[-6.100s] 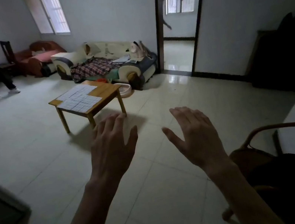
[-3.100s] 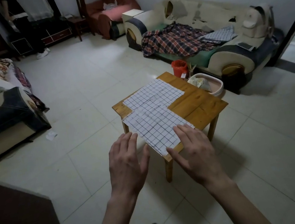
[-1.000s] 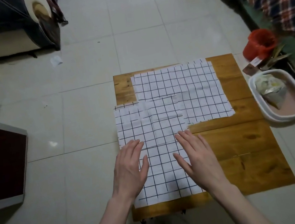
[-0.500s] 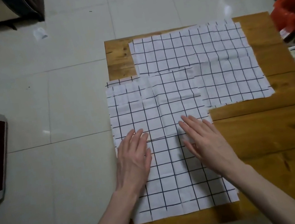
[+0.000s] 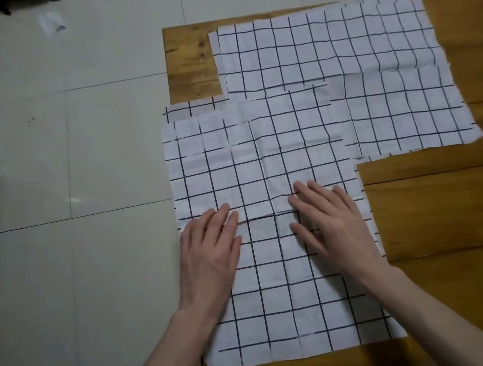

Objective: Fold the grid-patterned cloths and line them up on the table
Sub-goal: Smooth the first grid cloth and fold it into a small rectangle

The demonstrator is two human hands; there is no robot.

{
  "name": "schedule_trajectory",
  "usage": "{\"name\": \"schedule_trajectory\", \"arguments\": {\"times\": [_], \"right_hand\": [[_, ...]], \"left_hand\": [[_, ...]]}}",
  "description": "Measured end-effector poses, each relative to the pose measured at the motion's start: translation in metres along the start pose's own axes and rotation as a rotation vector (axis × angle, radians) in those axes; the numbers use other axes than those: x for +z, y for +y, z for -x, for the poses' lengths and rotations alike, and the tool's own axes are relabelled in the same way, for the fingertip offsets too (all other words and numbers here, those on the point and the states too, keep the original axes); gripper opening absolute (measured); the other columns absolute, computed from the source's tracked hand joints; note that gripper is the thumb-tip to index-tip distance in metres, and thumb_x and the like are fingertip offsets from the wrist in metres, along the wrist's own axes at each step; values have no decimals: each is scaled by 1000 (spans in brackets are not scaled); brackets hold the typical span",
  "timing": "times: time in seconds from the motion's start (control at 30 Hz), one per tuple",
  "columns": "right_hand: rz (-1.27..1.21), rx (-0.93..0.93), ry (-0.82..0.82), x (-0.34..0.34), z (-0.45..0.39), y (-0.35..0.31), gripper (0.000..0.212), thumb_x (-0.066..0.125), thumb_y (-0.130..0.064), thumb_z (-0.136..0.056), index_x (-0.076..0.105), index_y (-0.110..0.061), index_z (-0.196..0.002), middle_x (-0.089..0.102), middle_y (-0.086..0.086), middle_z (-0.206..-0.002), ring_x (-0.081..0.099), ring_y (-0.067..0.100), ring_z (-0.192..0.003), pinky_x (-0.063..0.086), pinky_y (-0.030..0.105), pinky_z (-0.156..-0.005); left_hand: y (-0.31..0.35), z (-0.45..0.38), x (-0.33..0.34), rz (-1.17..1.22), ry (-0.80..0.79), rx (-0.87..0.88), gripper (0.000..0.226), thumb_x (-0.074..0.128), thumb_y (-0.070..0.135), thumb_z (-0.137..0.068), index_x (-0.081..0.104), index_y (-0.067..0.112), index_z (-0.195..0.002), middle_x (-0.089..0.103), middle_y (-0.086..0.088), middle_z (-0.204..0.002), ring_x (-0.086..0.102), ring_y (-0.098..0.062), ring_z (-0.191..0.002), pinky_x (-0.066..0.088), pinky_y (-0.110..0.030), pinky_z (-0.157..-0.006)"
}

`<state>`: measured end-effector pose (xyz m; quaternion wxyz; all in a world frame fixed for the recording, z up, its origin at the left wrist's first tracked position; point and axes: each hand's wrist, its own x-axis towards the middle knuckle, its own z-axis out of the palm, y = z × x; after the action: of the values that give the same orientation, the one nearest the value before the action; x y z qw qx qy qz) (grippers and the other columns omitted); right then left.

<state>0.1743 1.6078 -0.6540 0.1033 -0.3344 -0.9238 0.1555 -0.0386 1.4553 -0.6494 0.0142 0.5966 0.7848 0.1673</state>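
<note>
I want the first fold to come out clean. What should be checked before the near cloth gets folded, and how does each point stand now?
1. Near cloth lies spread flat: ok.
2. Left hand and right hand both flat on it, holding nothing: ok.
3. Cloth fully on the table: not ok, its left edge overhangs.
4. Free of other cloths: not ok, it overlaps the far cloth and another strip peeks out behind it.
5. Bare table to the right for lining up: ok.
6. How many cloths lie stacked: cannot tell.
</note>
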Motion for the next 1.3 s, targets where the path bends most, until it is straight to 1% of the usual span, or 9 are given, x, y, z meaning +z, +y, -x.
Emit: {"name": "schedule_trajectory", "arguments": {"times": [0.13, 0.27, 0.47, 0.73, 0.83, 0.93, 1.0, 1.1, 1.3], "right_hand": [[1, -62, 112, -7, -8, 0, 26, 60, -33, -101, 78, -20, -115, 67, -1, -138, 58, 25, -133, 37, 53, -117], [-6, -119, 157, -16, -15, 1, 18, 64, -28, -100, 78, -18, -102, 73, -2, -124, 65, 23, -120, 42, 49, -111], [-14, -194, 92, -55, -14, -3, 15, 66, -24, -101, 74, -14, -109, 72, -1, -118, 66, 22, -109, 49, 39, -96], [134, -227, 21, -147, -5, -19, 24, 51, -25, -102, 71, -14, -106, 72, 2, -102, 66, 22, -88, 56, 38, -76], [148, -232, 0, -175, -4, -25, 11, 67, -11, -97, 67, -13, -108, 70, 4, -105, 67, 23, -89, 57, 38, -79], [166, -234, -17, -202, -4, -31, 30, 80, -4, -85, 66, -11, -110, 68, 5, -104, 66, 20, -87, 54, 31, -81], [182, -230, -15, -217, -4, -33, 35, 83, -1, -82, 65, -11, -111, 68, 5, -102, 66, 19, -86, 54, 31, -81], [179, -217, -15, -240, -4, -33, 29, 79, -5, -88, 63, -12, -112, 69, 6, -102, 67, 20, -88, 57, 33, -81], [233, -198, -8, -290, -12, -39, 25, 79, -7, -88, 65, -12, -107, 68, 4, -96, 62, 18, -80, 54, 32, -74]], "left_hand": [[2, -3, -5, 86, 86, -45, 13, 70, 16, -98, 75, 14, -110, 69, -2, -126, 65, -27, -109, 41, -50, -108], [-1, -9, -14, 151, 143, -64, 5, 77, 14, -93, 77, 14, -98, 72, 0, -114, 65, -28, -101, 43, -40, -98], [-6, -16, -60, 139, 96, 0, 11, 68, 20, -97, 77, 13, -99, 71, 0, -101, 63, -22, -94, 39, -26, -87], [-1, -21, -144, 102, 31, 50, 12, 80, 13, -88, 76, 12, -99, 71, -1, -98, 64, -20, -91, 47, -28, -82], [7, -25, -171, 125, 25, 74, 12, 79, 11, -88, 76, 12, -99, 72, -1, -99, 67, -21, -91, 52, -30, -81], [15, -28, -199, 142, 27, 94, 13, 79, 9, -88, 78, 13, -100, 78, -2, -99, 75, -22, -95, 58, -33, -89], [18, -30, -215, 141, 40, 84, 13, 68, 19, -96, 80, 14, -99, 80, -3, -99, 77, -22, -93, 59, -34, -88], [18, -33, -237, 129, 14, 53, 30, 55, 31, -100, 80, 15, -98, 80, 0, -96, 77, -21, -86, 62, -33, -76], [20, -51, -269, 116, -49, 65, 25, 52, 31, -100, 74, 20, -109, 79, 2, -91, 75, -24, -73, 58, -34, -54]]}}
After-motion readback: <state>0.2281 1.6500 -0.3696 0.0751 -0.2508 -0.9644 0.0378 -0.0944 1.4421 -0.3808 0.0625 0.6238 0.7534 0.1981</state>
